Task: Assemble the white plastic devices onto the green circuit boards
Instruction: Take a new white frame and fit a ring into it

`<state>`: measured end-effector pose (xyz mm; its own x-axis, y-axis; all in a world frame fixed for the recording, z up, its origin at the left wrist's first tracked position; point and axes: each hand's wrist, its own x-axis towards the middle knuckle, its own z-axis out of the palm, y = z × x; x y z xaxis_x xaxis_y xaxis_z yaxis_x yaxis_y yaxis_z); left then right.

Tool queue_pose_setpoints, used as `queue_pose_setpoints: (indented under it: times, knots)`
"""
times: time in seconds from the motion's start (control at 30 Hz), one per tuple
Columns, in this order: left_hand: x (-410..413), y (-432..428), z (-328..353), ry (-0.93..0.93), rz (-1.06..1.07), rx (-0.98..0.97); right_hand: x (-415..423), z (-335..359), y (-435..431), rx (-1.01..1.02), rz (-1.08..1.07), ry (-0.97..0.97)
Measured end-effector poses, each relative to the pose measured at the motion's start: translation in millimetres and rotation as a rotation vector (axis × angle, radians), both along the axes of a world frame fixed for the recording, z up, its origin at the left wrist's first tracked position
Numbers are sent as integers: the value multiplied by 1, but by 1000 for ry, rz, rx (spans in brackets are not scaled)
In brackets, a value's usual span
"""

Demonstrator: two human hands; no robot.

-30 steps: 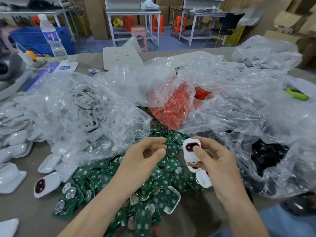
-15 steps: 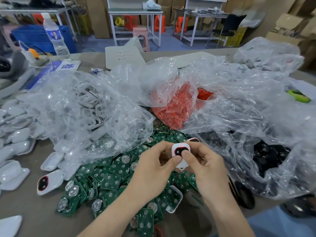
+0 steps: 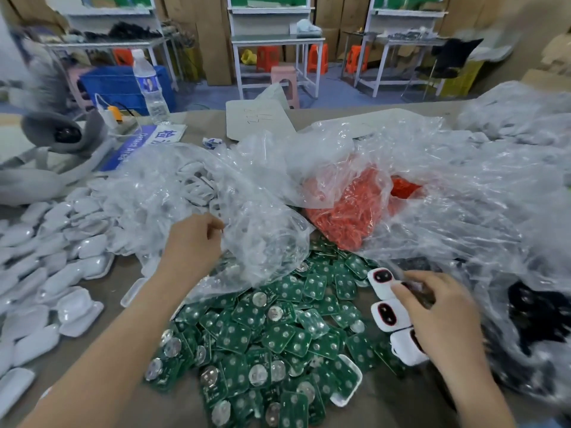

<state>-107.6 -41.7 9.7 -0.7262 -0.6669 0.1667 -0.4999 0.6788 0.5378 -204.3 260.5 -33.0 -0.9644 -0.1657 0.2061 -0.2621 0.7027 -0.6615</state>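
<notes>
Fingers [image 3: 401,292] of your right hand [image 3: 445,319] are clasping three white devices [image 3: 384,315] right of the green circuit boards [image 3: 272,332], most seemingly lying unassembled; your left hand [image 3: 194,239] is probing the clear bag [image 3: 262,242] behind, grip unclear.

One wide-angle view from a camera on the person's head, facing forward and down across a brown table [image 3: 426,107]. Both arms enter from the bottom edge, close to the lens: the left hand [image 3: 193,239] gripping a crumpled clear plastic bag [image 3: 262,239], the right hand [image 3: 445,316] holding white plastic devices with red-and-black faces [image 3: 384,315]. Small green circuit boards [image 3: 262,329] lie heaped near, lower centre. White-framed workbenches [image 3: 275,41] stand far off along the top.
</notes>
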Motion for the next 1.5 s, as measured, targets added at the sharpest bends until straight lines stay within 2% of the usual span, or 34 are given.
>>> queue_pose_setpoints:
  times: [0.1,0.17,0.27,0.37,0.47,0.6,0.67,0.83,0.9,0.93,0.97,1.07,1.1,1.13,1.2,1.33,1.43,1.5]
  knots:
    - [-15,-13,-15,-324,-111,-73,4,8,-15,-55,-7,109]
    - [-22,-14,-19,-392,-118,-167,5,18,-22,-160,34,137]
    - [-25,-20,-16,-403,-81,-187,-3,37,-25,-224,129,94]
    - [-24,-27,-14,-320,-48,-99,-33,58,-26,-177,160,175]
    - [-26,-35,-16,-251,-28,-44,-94,76,-35,-108,60,214]
    - [-27,-35,-15,-273,7,-29,-162,66,-65,198,39,-72]
    - [-26,-35,-11,-234,27,-64,-172,57,-75,369,56,-65]
    - [-20,-28,25,75,84,-251,-173,56,-75,461,81,-8]
    - [-20,-12,39,280,47,-233,-171,56,-72,484,110,-52]
    - [-22,-1,43,379,11,-134,-170,56,-71,484,128,-69]
    - [-25,13,46,465,-26,51,-168,56,-69,482,144,-81]
    - [-38,56,38,654,-89,979,-165,59,-66,469,171,-65]
    - [-40,67,33,676,-104,1228,-162,59,-65,467,179,-50]
    - [-43,74,26,689,-130,1378,-160,59,-64,461,185,-26]
    - [-46,82,15,722,-178,1530,-156,58,-61,382,148,86]
    - [-49,83,-3,720,-202,1726,-135,63,-61,-110,-77,332]
    - [-50,81,-11,647,-230,1721,-102,69,-73,-450,120,197]
    - [-49,78,-14,622,-244,1671,-74,67,-87,-560,287,48]
